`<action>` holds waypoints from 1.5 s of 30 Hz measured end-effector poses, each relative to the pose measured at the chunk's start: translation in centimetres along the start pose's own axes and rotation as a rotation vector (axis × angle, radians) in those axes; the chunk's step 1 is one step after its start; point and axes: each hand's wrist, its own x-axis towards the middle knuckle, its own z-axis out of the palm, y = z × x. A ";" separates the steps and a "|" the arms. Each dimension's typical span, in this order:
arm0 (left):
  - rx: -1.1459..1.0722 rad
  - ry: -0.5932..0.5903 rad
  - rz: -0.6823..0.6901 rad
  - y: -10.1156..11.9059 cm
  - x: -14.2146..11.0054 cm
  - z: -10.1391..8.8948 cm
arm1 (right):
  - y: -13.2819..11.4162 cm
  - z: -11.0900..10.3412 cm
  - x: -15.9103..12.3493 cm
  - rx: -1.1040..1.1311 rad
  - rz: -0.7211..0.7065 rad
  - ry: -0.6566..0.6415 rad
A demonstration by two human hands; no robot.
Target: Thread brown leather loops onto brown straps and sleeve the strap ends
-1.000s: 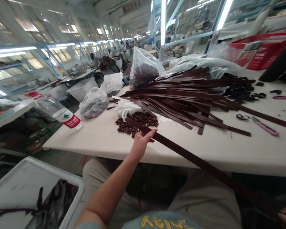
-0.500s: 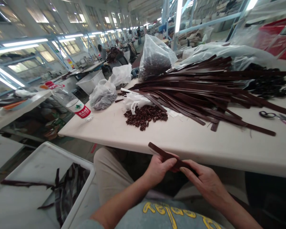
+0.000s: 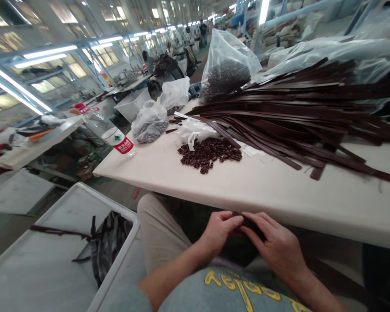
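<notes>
Bench: white worktable [image 3: 156, 171], edge just past the lap
On it: brown leather straps [image 3: 299, 117], clear bag of dark pieces [image 3: 225, 73], loop pile [image 3: 209, 155]
Bin: white tote [image 3: 110, 203], holding dark straps [image 3: 110, 242]
Hands: left hand [image 3: 219, 232], right hand [image 3: 276, 242], fingers closed, gripping short leather strap [image 3: 251, 224] below bench edge

Strap end [image 3: 251, 222]: dark brown, plain. Leather straps [image 3: 295, 108]: same dark brown, unpatterned. Loop pile [image 3: 209, 154]: reddish dark brown. Tabletop [image 3: 156, 173]: plain cream. Bottle label [image 3: 123, 145]: red and white, small green mark. T-shirt [image 3: 237, 288]: grey-blue, yellow lettering. Trousers [image 3: 159, 229]: beige. Bin rim [image 3: 84, 195]: white.
</notes>
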 end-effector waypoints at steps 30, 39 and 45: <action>1.435 0.363 0.778 11.3 10.2 -12.2 | 2.8 -0.8 -1.9 -0.037 0.053 -0.104; 1.454 0.481 0.786 10.8 9.9 -13.0 | 3.3 -1.5 -1.2 -0.082 0.095 -0.042; 1.241 0.488 0.699 11.4 9.8 -13.3 | 3.6 -1.6 -0.4 -0.099 0.099 -0.001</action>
